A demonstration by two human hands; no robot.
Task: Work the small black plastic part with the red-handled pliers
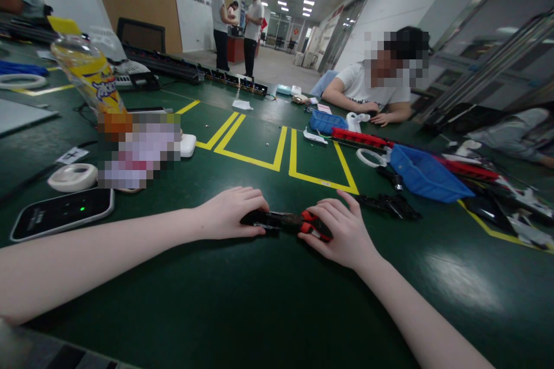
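Observation:
Low over the green table [259,300], my left hand [236,212] is closed on a small black part [255,219]. Facing it, my right hand [340,225] grips red-handled pliers [312,225], with the index finger raised off the handles. The dark jaws of the pliers point left and meet or overlap the black part between my hands; the exact contact is too dark to tell. Several black pieces [389,206] lie on the table to the right of my right hand.
Blue bins [426,173] and red strips [359,138] lie at the right. On the left are a bottle [93,72], a tape roll [73,177], a black device [64,213] and a white case [187,146]. A person [376,83] sits across the table; others stand behind.

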